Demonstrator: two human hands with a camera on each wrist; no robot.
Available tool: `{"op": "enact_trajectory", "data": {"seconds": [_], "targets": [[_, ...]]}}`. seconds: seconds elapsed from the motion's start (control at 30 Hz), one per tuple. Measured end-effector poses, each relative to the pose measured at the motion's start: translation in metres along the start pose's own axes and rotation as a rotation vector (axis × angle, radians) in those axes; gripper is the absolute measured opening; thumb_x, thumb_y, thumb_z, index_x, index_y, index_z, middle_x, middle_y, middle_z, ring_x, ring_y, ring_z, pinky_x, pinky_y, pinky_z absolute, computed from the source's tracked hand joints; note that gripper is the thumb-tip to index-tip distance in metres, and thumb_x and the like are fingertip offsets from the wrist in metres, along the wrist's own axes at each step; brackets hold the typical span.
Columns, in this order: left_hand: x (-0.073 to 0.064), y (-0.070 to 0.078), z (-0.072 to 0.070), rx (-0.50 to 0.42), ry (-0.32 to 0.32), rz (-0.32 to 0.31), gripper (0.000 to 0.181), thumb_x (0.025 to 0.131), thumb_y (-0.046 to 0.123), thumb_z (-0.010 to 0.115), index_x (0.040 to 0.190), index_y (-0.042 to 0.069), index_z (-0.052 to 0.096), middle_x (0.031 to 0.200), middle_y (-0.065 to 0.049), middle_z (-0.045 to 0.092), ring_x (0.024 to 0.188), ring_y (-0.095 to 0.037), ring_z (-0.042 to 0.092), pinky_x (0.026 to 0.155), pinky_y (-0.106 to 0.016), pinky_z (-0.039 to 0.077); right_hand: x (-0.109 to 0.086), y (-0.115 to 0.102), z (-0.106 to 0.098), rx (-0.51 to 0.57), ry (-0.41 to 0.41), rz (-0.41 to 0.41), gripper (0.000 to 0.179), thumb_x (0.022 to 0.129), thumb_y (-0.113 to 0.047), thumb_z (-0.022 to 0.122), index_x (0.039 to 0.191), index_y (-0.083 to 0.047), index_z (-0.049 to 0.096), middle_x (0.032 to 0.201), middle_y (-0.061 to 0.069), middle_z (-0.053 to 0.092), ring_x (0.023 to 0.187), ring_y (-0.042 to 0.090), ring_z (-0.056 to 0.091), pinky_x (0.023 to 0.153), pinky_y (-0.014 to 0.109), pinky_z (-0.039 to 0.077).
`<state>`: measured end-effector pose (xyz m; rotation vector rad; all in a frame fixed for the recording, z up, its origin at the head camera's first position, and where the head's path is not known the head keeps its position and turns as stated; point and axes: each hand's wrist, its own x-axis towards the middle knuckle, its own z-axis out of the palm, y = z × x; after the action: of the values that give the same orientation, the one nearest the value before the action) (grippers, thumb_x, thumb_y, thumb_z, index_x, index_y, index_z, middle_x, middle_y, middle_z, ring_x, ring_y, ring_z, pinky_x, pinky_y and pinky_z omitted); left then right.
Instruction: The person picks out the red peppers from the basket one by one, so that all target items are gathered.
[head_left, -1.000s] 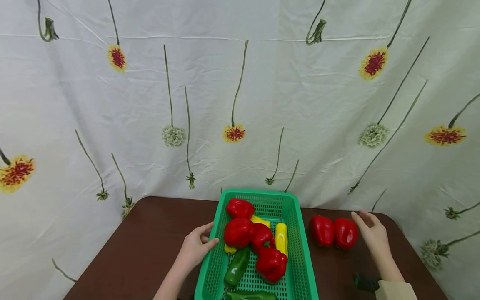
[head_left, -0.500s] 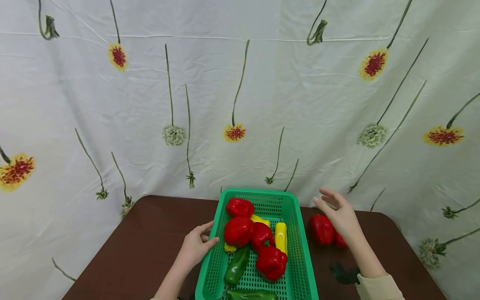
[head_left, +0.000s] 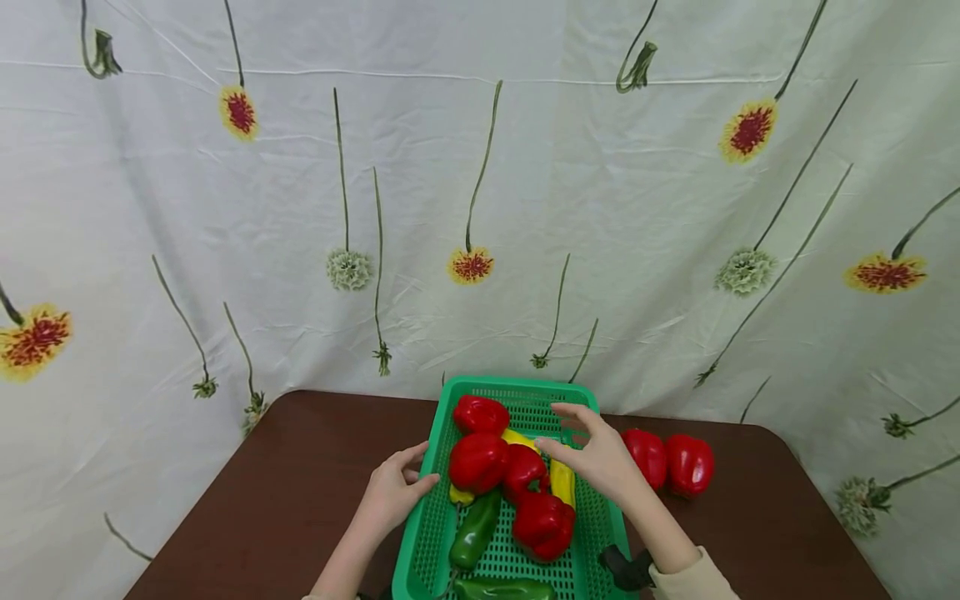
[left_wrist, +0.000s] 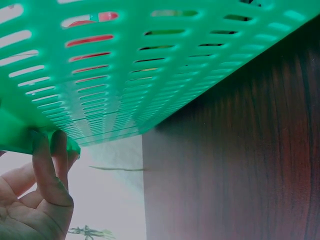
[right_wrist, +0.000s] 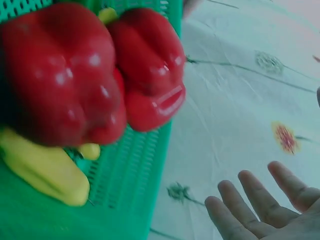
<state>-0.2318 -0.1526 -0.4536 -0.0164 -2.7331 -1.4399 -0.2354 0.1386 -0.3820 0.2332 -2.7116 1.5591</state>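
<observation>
A green slotted plastic basket (head_left: pixel 517 384) stands on the table, holding several red bell peppers (head_left: pixel 478 464), yellow peppers (head_left: pixel 562 483) and green peppers (head_left: pixel 476 533). At its left rim my left hand (head_left: pixel 390 495) grips the edge, thumb toward the inside. In the left wrist view the curled fingers (left_wrist: pixel 49 172) lie under the rim. Over the basket's right side hovers my right hand (head_left: pixel 602 457), fingers spread and holding nothing, above a yellow pepper. The right wrist view shows its fingers (right_wrist: pixel 257 192) apart.
Two more red bell peppers (head_left: pixel 691 465) lie on the dark wood table (head_left: pixel 315 458) right of the basket, one partly behind the right hand. A white cloth (head_left: pixel 420 200) printed with flowers hangs behind the table. A black wrist strap (head_left: pixel 626 569) hangs by the right sleeve.
My right hand has moved left, from beside the two red bell peppers on the table to over the basket. My left hand has stayed on the rim.
</observation>
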Motion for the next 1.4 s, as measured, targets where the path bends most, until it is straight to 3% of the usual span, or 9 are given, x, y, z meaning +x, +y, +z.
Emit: {"op": "enact_trajectory", "data": {"seconds": [0.2, 0.37, 0.63, 0.83, 1.1, 1.4], "targets": [[0.0, -0.002, 0.001, -0.006, -0.006, -0.007, 0.053, 0.086, 0.01, 0.074, 0.135, 0.0, 0.058, 0.121, -0.02, 0.064, 0.09, -0.022, 0.066, 0.069, -0.033, 0.056, -0.003, 0.003, 0.023, -0.028, -0.044, 0.006, 0.055, 0.08, -0.042, 0.08, 0.127, -0.017, 0.062, 0.132, 0.004, 0.06, 0.123, 0.033, 0.055, 0.093, 0.05, 0.052], [0.001, -0.003, 0.0, -0.01, -0.007, -0.002, 0.053, 0.086, 0.01, 0.074, 0.135, 0.0, 0.058, 0.121, -0.019, 0.064, 0.091, -0.023, 0.066, 0.069, -0.033, 0.056, -0.004, 0.006, 0.035, -0.076, -0.098, -0.007, 0.056, 0.079, -0.039, 0.081, 0.125, -0.013, 0.063, 0.13, 0.008, 0.06, 0.119, 0.034, 0.056, 0.086, 0.048, 0.054], [0.001, -0.002, 0.0, -0.009, -0.006, 0.001, 0.053, 0.086, 0.01, 0.074, 0.135, 0.0, 0.058, 0.121, -0.02, 0.064, 0.091, -0.023, 0.066, 0.07, -0.033, 0.056, -0.006, 0.017, 0.041, -0.165, -0.232, -0.033, 0.064, 0.078, -0.042, 0.081, 0.127, -0.006, 0.061, 0.128, 0.01, 0.061, 0.113, 0.03, 0.057, 0.085, 0.045, 0.053], [0.001, -0.002, 0.0, -0.006, -0.004, 0.003, 0.053, 0.086, 0.01, 0.074, 0.135, 0.0, 0.058, 0.121, -0.02, 0.064, 0.091, -0.023, 0.066, 0.07, -0.033, 0.056, -0.007, 0.021, 0.043, -0.229, -0.317, -0.067, 0.06, 0.075, -0.037, 0.083, 0.12, -0.003, 0.062, 0.119, 0.011, 0.063, 0.106, 0.029, 0.058, 0.082, 0.045, 0.053], [0.002, -0.001, 0.001, 0.002, -0.006, -0.003, 0.053, 0.086, 0.011, 0.075, 0.136, 0.001, 0.058, 0.121, -0.019, 0.064, 0.092, -0.024, 0.066, 0.069, -0.034, 0.057, -0.008, 0.025, 0.047, -0.349, -0.352, -0.065, 0.055, 0.072, -0.035, 0.085, 0.112, -0.003, 0.064, 0.114, 0.011, 0.064, 0.102, 0.026, 0.058, 0.081, 0.046, 0.053], [0.002, -0.002, 0.001, 0.009, -0.012, -0.01, 0.054, 0.086, 0.012, 0.075, 0.136, 0.001, 0.058, 0.121, -0.018, 0.064, 0.091, -0.023, 0.067, 0.069, -0.033, 0.056, -0.009, 0.027, 0.053, -0.522, -0.346, -0.059, 0.057, 0.064, -0.031, 0.091, 0.109, -0.006, 0.065, 0.107, 0.01, 0.061, 0.088, 0.024, 0.058, 0.073, 0.043, 0.054]]}}
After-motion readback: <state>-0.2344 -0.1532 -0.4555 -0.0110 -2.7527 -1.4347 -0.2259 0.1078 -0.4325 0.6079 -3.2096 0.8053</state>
